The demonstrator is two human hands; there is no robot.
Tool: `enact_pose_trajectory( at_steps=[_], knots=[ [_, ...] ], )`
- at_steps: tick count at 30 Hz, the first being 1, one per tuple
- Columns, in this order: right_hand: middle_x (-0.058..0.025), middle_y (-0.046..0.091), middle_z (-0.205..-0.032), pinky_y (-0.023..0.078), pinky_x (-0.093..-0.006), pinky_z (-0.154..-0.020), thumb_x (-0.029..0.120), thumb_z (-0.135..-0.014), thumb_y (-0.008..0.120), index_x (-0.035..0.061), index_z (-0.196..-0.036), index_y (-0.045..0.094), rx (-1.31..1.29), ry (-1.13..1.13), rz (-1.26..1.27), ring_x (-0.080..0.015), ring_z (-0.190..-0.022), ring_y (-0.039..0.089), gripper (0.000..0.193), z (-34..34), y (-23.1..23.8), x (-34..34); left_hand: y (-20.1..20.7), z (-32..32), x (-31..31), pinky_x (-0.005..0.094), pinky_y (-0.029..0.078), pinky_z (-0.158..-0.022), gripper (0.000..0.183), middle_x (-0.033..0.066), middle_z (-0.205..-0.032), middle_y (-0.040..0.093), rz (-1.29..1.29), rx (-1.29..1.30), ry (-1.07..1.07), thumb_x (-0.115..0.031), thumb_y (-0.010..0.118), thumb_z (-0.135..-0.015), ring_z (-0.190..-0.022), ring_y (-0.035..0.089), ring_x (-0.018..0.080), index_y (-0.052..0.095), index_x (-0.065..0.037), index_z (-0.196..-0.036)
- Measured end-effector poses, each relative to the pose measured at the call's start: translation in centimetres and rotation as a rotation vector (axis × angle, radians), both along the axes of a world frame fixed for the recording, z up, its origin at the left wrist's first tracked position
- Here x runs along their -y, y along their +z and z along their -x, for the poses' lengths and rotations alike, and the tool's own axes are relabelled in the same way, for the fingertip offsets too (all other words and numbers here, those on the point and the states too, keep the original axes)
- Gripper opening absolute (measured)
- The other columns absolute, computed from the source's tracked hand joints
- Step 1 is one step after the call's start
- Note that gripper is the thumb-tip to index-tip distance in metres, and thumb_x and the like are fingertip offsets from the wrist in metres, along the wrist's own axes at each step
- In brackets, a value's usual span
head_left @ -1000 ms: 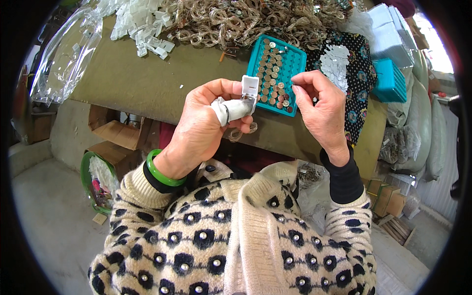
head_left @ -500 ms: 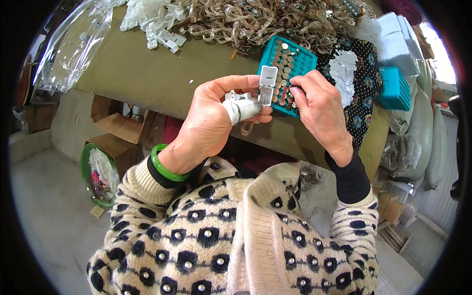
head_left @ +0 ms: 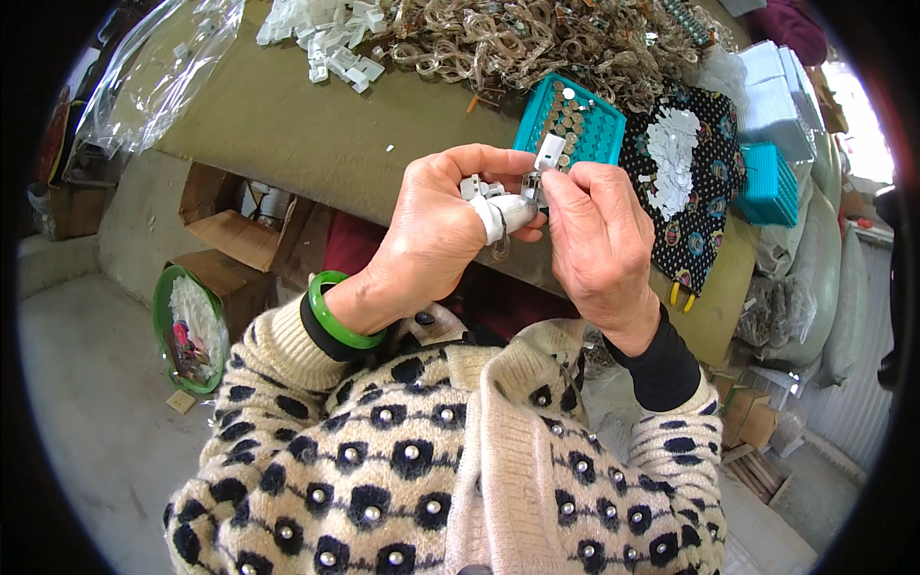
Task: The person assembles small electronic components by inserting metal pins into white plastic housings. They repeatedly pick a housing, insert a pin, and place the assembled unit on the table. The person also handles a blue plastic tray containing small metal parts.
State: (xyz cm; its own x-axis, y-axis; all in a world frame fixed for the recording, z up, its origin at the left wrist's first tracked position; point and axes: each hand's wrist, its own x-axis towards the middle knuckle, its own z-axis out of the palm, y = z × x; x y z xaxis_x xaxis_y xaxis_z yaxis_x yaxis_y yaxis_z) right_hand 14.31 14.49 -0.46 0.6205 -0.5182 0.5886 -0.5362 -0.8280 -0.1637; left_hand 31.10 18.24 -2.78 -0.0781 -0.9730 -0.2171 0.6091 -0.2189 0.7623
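My left hand [head_left: 431,216] is closed around a small white plastic case [head_left: 550,151] with its hinged lid raised. More small white plastic pieces [head_left: 476,188] sit in the same grip, and a finger of that hand wears a white wrapping [head_left: 506,217] tied with a dark band. My right hand [head_left: 609,240] has its thumb and forefinger pinched against the case's lower half; whatever is between the fingertips is hidden. Just beyond both hands lies a teal tray [head_left: 606,144] with round dimples, partly filled with silvery coin-shaped discs [head_left: 565,122].
Beyond the tray, coiled clear-brown wires [head_left: 498,48] heap on the green table [head_left: 316,134]. White plastic cases [head_left: 335,53] pile at far left. Flat white pieces [head_left: 674,144] lie on a dark patterned cloth [head_left: 704,230] at right, beside stacked teal trays [head_left: 770,182].
My right hand has come from the tray leftward to the case. My left hand has shifted slightly right, and the case's lid now stands at a different angle.
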Motion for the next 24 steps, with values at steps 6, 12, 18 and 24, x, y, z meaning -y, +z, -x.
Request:
enact_pose_trajectory(
  at_steps=[6,12,18,24],
  knots=[
    [-0.0130,0.064,-0.094,0.053,-0.0310,-0.066,-0.010,-0.082,0.069,-0.0001,-0.103,0.066,0.172,-0.038,-0.248,-0.0237,-0.079,0.065,0.023,0.1,0.7,-0.7,0.2,0.0,-0.4,0.0346,0.062,-0.074,0.028,0.0106,-0.096,0.065,-0.045,0.030,-0.025,0.004,0.068,-0.086,-0.081,0.070,0.0207,0.065,0.007,-0.114],
    [-0.0122,0.062,-0.089,0.053,-0.0333,-0.066,-0.011,-0.078,0.070,0.0004,-0.094,0.063,0.208,-0.001,-0.297,-0.0266,-0.077,0.064,0.021,-0.1,1.0,-0.3,0.1,0.0,-0.5,0.0360,0.063,-0.076,0.027,0.0098,-0.096,0.065,0.028,0.018,-0.027,0.004,0.068,-0.087,-0.085,0.069,0.0198,0.065,0.006,-0.114],
    [-0.0123,0.062,-0.089,0.053,-0.0338,-0.065,-0.007,-0.080,0.070,0.0006,-0.093,0.064,0.199,0.014,-0.393,-0.0269,-0.077,0.064,0.016,0.2,1.1,0.1,0.0,0.0,-0.5,0.0354,0.063,-0.075,0.027,0.0098,-0.094,0.066,0.046,-0.043,-0.040,-0.001,0.068,-0.089,-0.078,0.070,0.0195,0.065,0.005,-0.115],
    [-0.0094,0.065,-0.091,0.051,-0.0281,-0.065,-0.005,-0.084,0.067,-0.0002,-0.092,0.067,0.363,-0.007,-0.724,-0.0188,-0.075,0.064,0.010,2.2,1.5,0.6,-0.3,-0.1,-0.4,0.0286,0.058,-0.056,0.022,0.0077,-0.081,0.066,-0.050,0.017,-0.053,-0.007,0.071,-0.088,-0.064,0.067,0.0151,0.064,0.002,-0.107]
  ],
)
